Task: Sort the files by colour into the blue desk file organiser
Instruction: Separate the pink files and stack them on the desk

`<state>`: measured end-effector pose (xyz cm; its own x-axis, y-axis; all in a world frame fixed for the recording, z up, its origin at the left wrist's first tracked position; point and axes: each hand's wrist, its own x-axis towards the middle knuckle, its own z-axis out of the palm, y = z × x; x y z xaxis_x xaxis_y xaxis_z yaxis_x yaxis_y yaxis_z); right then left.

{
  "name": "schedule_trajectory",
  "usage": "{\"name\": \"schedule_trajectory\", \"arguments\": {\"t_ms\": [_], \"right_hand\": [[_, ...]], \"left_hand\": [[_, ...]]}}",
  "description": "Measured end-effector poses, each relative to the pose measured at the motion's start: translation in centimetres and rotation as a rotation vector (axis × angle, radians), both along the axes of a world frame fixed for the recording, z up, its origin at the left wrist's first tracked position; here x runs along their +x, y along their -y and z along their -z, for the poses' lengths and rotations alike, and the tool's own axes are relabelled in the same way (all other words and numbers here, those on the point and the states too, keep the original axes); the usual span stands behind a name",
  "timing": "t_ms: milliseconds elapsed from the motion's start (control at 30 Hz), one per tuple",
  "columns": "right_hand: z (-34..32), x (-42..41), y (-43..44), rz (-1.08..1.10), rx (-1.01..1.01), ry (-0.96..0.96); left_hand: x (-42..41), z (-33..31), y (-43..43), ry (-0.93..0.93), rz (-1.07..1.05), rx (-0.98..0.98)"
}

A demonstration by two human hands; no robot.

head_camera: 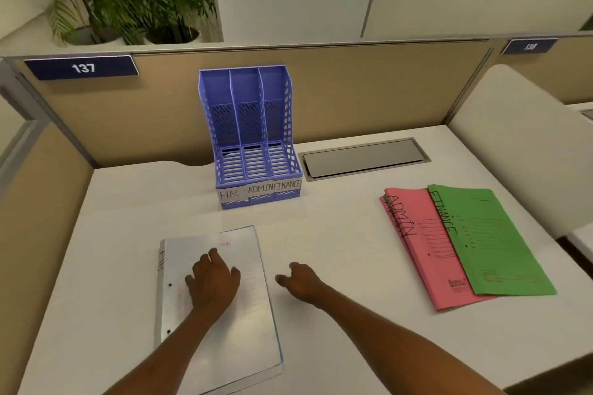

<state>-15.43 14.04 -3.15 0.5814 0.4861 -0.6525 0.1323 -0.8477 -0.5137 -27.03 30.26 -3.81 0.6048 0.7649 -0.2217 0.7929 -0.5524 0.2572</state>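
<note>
Under the left hand [213,279], at the near edge of the white bench [337,234], lies a pale file marked HR [224,324], its long axis running away from the person toward the blue desk file organiser [253,138], which stands straight ahead against the partition. That grip rests flat on the cover, fingers spread, pressing and not clamped on anything. The right hand [301,282] hovers just beside the file's right edge, fingers loosely apart and empty, so it looks the likelier one to get under that edge and lift. All three slots of the organiser are empty; their front labels read HR, ADMIN and FINANCE from left to right, so this file probably belongs in the leftmost. Well apart to the right lie the pink files [423,253] marked ADMIN, with a green file [494,240] marked FINANCE overlapping them. Behind the partition stand potted plants [128,0], and a metal cable flap [362,157] sits in the bench beside the organiser.
</note>
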Motion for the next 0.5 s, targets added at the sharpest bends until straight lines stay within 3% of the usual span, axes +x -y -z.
{"name": "schedule_trajectory", "arguments": {"t_ms": [500], "right_hand": [[-4.1, 7.0, 11.6, 0.438, 0.213, 0.141]], "left_hand": [[13.1, -4.5, 11.1, 0.251, 0.253, -0.080]]}}
